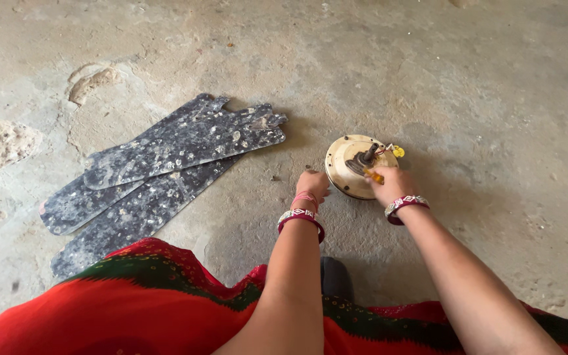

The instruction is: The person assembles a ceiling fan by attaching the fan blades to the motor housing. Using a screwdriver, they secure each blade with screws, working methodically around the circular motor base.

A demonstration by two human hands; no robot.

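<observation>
We looked down on a rough, stained concrete floor, pitted and patched in places. To our left lay three dark, grime-speckled fan blades, stacked loosely and fanned out, overlapping one another, well apart from our hands. Nothing lay between the blades and the spot where we worked. Across the bottom of the view spread our red cloth with a green band, and a dark shape, too hidden to identify, showed between our forearms.

The round, cream-coloured fan motor housing sat flat on the floor ahead of us, slightly to the right, with a dark shaft stub rising from its middle and a small yellow tag on wires at its far right edge.

Our left hand rested at the housing's left rim, fingers curled downward onto or just beside the edge; we could not tell whether they gripped it. Our right hand lay over the housing's near right side, fingers closed around a small tool with a yellow-orange handle that pointed toward the shaft. Both wrists carried red and beaded bangles.
</observation>
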